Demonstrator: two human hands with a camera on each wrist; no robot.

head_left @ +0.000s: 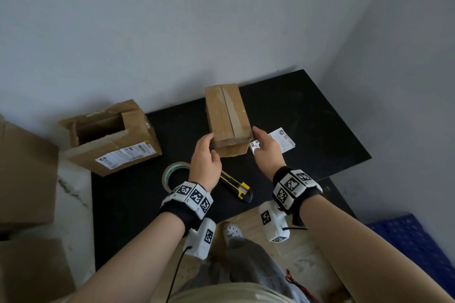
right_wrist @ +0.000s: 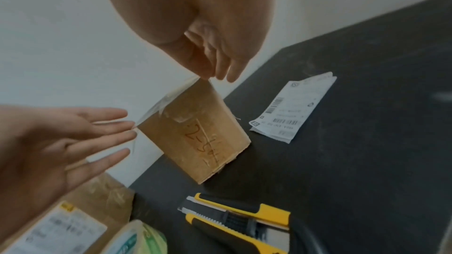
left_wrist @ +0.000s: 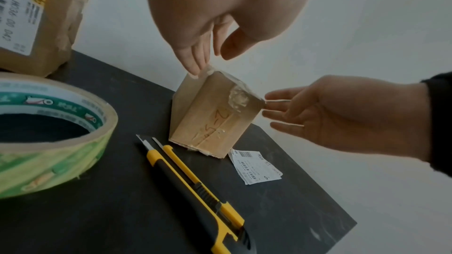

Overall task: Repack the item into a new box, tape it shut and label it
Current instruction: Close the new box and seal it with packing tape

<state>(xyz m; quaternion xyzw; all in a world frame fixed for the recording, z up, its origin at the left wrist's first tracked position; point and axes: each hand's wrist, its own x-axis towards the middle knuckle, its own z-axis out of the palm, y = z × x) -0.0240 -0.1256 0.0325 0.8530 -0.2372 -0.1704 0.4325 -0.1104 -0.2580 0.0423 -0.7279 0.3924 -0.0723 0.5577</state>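
Both hands flat-fingered, gripping nothing: left hand (head_left: 206,157) and right hand (head_left: 265,147) flank small taped box (head_left: 227,119), fingertips seemingly touching. Behind left hand: tape roll (head_left: 171,174), utility knife (head_left: 236,186). Beyond right: label (head_left: 283,139).

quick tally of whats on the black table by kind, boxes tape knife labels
Cardboard boxes: 2, the small taped box between the hands and the opened box with a printed label on its side
Tape rolls: 1
Utility knives: 1, yellow and black
Loose label slips: 1
Total: 5
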